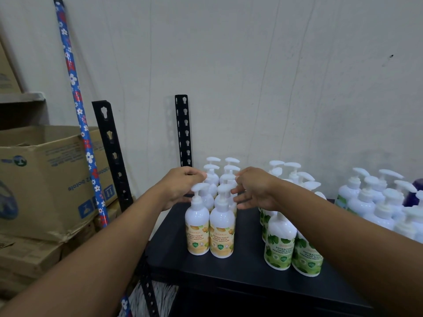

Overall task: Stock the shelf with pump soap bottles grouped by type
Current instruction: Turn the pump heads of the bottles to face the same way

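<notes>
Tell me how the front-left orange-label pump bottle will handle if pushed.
The orange-label bottle is tall and narrow with a pump on top, so it probably tips rather than slides. Its glossy plastic looks slippery.

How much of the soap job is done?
Done: orange-label white pump bottles stand in two rows, green-label bottles beside them, more white bottles rightmost. In hand: the left hand and right hand flank the orange rows. Left: maybe filling bare black shelf front.

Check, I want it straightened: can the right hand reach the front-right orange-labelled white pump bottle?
Probably yes: the right hand hovers close by the front-right orange-labelled white pump bottle, nothing between them.
</notes>
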The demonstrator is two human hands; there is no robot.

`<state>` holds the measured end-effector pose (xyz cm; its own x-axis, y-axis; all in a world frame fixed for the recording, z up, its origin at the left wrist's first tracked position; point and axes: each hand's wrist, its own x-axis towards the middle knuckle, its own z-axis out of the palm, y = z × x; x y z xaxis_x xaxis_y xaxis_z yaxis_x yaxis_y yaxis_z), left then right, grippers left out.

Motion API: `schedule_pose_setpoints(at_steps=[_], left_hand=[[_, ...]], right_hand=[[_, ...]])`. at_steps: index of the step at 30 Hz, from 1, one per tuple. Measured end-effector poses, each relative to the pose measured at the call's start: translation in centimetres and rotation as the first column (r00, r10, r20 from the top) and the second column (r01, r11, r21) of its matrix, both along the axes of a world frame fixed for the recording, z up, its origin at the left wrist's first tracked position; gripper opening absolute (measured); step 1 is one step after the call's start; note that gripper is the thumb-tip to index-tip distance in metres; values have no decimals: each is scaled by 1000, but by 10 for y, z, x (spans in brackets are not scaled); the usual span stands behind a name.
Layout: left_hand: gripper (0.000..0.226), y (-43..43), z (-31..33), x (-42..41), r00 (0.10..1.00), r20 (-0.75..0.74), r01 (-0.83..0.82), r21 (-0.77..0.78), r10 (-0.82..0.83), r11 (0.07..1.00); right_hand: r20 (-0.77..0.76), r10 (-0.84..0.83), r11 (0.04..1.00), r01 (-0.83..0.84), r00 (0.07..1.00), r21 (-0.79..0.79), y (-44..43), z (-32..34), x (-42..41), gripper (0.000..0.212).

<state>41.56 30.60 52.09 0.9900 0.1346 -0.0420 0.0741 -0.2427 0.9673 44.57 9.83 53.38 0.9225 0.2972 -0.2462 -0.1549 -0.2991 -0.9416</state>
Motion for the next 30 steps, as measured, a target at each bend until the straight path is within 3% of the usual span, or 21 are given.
schedule_pose_setpoints(at_steps=[3,8,12,20,30], left_hand=[[29,-4,3,-9,1000,16,-25,-37,26,999],[39,1,9,-32,995,6,-98,29,98,995],[31,1,7,-51,997,-40,-66,63,69,996],[19,-11,-7,-61,994,6,-106,-48,107,993],[16,-8,-4,-59,999,-42,-35,-57,33,998]], right_hand=[[-12,-28,997,29,1000,68,-2,0,-6,45],[-21,-40,988,42,999,146,-8,-7,-25,28],[-23,-22,994,24,999,102,-6,-11,-41,37],[-6,-15,997,15,1000,75,0,-7,-52,45],[15,-70,994,68,997,88,0,-15,-51,32]])
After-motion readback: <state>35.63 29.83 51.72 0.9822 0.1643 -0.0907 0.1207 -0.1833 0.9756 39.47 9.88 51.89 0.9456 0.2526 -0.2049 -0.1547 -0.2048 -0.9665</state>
